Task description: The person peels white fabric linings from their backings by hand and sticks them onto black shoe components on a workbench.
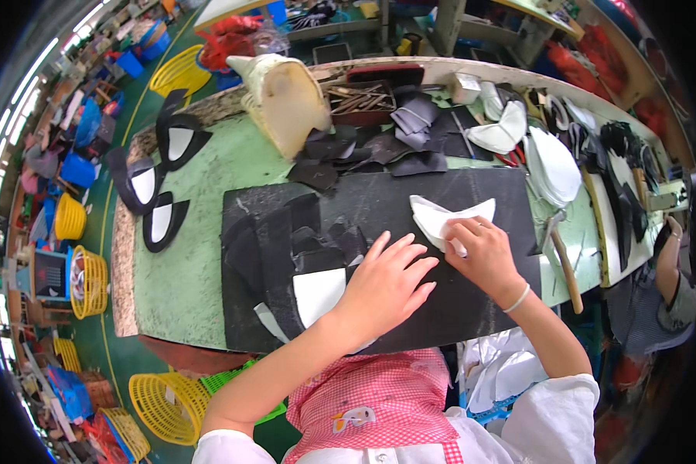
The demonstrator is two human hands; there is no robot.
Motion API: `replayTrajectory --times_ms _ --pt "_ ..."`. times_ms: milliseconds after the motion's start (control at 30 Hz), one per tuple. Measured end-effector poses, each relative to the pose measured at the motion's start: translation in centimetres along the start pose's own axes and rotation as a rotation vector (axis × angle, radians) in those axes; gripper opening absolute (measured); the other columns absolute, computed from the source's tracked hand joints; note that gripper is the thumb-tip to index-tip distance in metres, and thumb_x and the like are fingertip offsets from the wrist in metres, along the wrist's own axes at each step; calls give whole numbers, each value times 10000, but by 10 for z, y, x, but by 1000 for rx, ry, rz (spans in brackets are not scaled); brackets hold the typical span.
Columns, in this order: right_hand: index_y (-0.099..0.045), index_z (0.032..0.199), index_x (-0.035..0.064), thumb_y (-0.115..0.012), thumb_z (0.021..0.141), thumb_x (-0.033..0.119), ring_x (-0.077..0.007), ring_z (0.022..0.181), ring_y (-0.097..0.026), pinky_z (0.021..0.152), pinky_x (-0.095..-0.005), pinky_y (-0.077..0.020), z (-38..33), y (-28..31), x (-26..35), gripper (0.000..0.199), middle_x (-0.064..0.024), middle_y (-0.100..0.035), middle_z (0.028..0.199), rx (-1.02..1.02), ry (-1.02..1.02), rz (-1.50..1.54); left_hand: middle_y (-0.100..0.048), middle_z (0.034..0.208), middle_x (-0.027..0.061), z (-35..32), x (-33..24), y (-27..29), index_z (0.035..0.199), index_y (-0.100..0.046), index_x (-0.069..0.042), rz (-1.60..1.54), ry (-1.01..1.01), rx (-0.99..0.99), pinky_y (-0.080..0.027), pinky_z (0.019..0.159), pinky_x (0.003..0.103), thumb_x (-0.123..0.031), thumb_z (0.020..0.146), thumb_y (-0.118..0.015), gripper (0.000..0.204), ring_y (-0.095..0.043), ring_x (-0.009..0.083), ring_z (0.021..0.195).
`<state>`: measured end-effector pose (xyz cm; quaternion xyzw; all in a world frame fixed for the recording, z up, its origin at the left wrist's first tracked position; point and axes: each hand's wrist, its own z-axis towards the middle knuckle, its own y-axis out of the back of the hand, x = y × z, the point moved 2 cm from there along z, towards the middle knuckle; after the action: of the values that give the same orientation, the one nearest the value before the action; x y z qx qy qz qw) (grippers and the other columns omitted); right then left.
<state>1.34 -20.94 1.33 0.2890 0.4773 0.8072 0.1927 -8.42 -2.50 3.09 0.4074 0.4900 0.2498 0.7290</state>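
Observation:
On the black mat (472,313) my right hand (479,251) has its fingers and thumb closed on a white crescent-shaped piece (431,216), which looks like a small stack. My left hand (390,286) lies with fingers stretched and apart over the mat, holding nothing that I can see. Beside it is a black fabric piece (247,255) with folded, overlapping layers. A white panel (317,294) rests against that fabric, partly covered by my left hand and forearm. A narrow white strip (271,321) sits at its lower left.
Black U-shaped pieces with white middles (161,223) lie on the green tabletop's left. Behind the mat are black scraps (371,147), a cream cone-shaped container (286,100) and a tool tray (359,100). White stacked pieces (553,166) and a hammer (568,271) are right; another person's arm (667,267) is beyond.

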Motion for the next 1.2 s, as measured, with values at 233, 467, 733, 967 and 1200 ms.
replayTrajectory --times_ms 233,467,733,967,1200 --pt "-707 924 20 -690 781 -25 -167 720 -681 658 -289 -530 12 55 -28 151 -101 -720 869 -224 -423 432 -512 1336 171 24 -1 -33 1290 -559 -23 188 37 34 -335 1126 525 -352 911 -653 510 -434 327 1341" --pt "-666 896 14 -678 851 4 -136 860 -642 718 -273 -513 9 83 58 47 -77 -678 975 -116 -194 650 -613 1061 115 31 -25 15 1174 -573 -23 -717 128 -42 -468 798 363 -331 979 -581 364 -588 232 926" --pt "-522 1048 3 -538 1031 161 -84 839 -561 756 -237 -472 5 58 76 160 -22 -558 940 166 -473 1421 -602 1046 39 -9 -22 14 1215 -570 -29 -1367 364 -3 -472 819 273 -385 1072 -405 418 -574 116 911" --pt "-526 1002 -8 -622 979 149 -65 803 -559 708 -243 -490 8 53 85 185 -14 -553 887 215 -433 1368 -600 1068 65 -23 -13 15 1190 -576 -4 -1516 373 65 -448 876 282 -304 1068 -408 365 -567 134 938" --pt "-552 969 42 -713 781 -10 -137 737 -570 687 -301 -489 0 34 18 253 -50 -569 837 -76 -385 575 -629 921 48 -56 11 40 1086 -609 30 -1265 455 -138 -466 807 281 -218 1048 -457 293 -579 125 844"
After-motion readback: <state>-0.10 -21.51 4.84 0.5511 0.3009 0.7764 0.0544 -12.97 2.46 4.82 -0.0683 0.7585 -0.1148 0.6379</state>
